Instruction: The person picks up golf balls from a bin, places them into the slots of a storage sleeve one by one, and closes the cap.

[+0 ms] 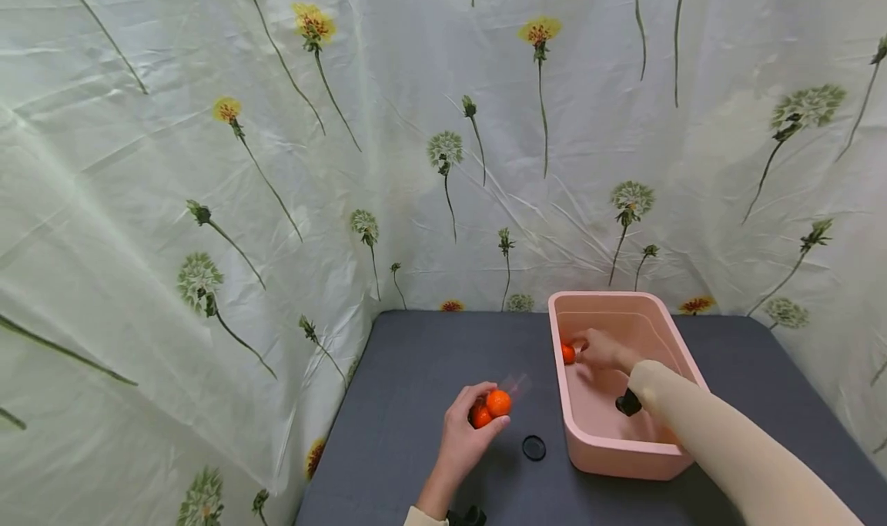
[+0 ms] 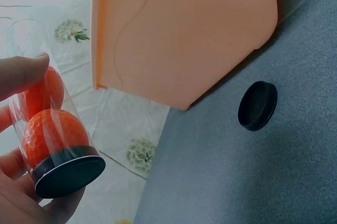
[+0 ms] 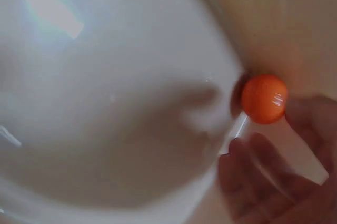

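Note:
My left hand [image 1: 463, 432] grips a clear plastic tube [image 2: 26, 37] with two orange dimpled balls [image 2: 55, 135] inside and a black cap [image 2: 71, 174] on one end. Its thumb and fingers wrap the tube's sides. Down inside the pink bin [image 1: 567, 410], my right hand [image 1: 601, 350] reaches toward a loose orange ball [image 3: 264, 99] by the bin's left wall. One digit meets or nearly meets that ball's side in the right wrist view, while the other fingers lie apart from it. A loose black cap [image 1: 533, 447] rests on the table between the left hand and the bin.
The bin stands on a dark grey table [image 1: 430, 349], its walls rising around the right forearm. A pale curtain [image 1: 416, 64] printed with flowers hangs behind the table and along its left side.

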Demonstrator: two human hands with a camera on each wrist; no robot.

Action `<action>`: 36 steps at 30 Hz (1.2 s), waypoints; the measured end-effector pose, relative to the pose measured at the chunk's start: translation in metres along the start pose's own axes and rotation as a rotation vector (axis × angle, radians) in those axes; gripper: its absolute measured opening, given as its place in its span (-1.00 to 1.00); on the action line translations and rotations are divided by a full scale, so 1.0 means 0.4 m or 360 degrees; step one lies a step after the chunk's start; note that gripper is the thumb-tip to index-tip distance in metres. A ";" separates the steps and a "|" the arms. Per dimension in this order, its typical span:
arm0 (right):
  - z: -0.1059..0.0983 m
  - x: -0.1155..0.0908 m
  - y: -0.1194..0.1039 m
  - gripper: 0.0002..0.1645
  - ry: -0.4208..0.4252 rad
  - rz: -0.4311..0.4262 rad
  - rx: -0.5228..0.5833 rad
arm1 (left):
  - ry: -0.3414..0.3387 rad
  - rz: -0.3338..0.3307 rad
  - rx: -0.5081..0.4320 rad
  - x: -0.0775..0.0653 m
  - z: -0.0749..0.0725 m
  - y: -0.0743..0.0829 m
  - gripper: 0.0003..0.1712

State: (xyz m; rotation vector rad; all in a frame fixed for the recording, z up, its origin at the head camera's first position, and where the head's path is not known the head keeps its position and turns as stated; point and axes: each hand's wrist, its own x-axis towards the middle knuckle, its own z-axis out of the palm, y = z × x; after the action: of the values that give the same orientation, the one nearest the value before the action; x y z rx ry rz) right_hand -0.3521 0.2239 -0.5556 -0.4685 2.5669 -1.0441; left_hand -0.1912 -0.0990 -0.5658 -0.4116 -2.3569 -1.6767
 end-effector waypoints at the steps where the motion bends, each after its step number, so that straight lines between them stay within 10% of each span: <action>1: 0.003 -0.001 -0.003 -0.56 0.0038 0.0019 0.0001 | 0.0001 -0.0008 -0.0007 -0.001 0.000 0.000 -0.42; 11: 0.021 -0.025 -0.005 -0.62 -0.0189 0.0247 0.0037 | 0.0009 -0.0010 -0.0009 -0.001 0.002 0.001 -0.41; 36: -0.061 -0.070 -0.039 -0.48 -0.0035 -0.0099 0.0369 | -0.0006 0.0012 0.0017 -0.011 0.021 0.016 -0.41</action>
State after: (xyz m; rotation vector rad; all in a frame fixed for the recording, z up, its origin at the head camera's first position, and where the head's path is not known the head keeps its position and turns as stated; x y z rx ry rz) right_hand -0.3347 0.2398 -0.5229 -0.4974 2.3866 -1.3306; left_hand -0.1850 -0.0895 -0.5644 -0.4220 -2.3627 -1.6610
